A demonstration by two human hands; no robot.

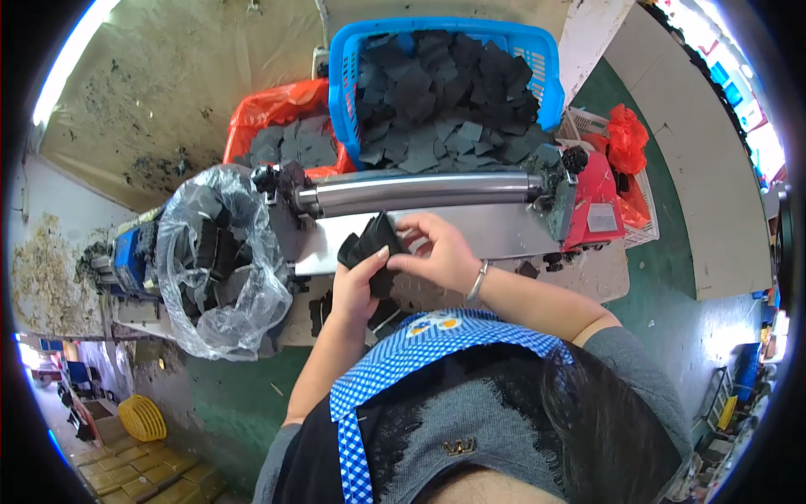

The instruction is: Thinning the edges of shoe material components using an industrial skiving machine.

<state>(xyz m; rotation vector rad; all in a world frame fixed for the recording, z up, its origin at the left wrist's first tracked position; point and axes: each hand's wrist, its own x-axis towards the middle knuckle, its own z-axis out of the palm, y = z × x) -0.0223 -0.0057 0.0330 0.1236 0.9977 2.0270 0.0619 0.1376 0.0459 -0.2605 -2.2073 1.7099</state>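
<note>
A small fanned stack of thin black pieces (373,244) is held up in front of me, over the near edge of a machine's metal plate (495,233). My left hand (359,284) is closed round its lower left side, thumb on top. From the right, my right hand (441,254) pinches the stack's edge with bent fingers. Whether the pieces are leather or fabric I cannot make out. Just beyond the plate lies a shiny steel roller (420,191). More black pieces (319,311) lie on the tabletop below my left hand.
Behind the roller stands a blue plastic basket (340,101) heaped with dark pieces, beside a red bag (269,107) of similar ones. A clear plastic bag (180,294) holds bundles at left. The machine's red end housing (598,197) and a white crate (645,235) are at right.
</note>
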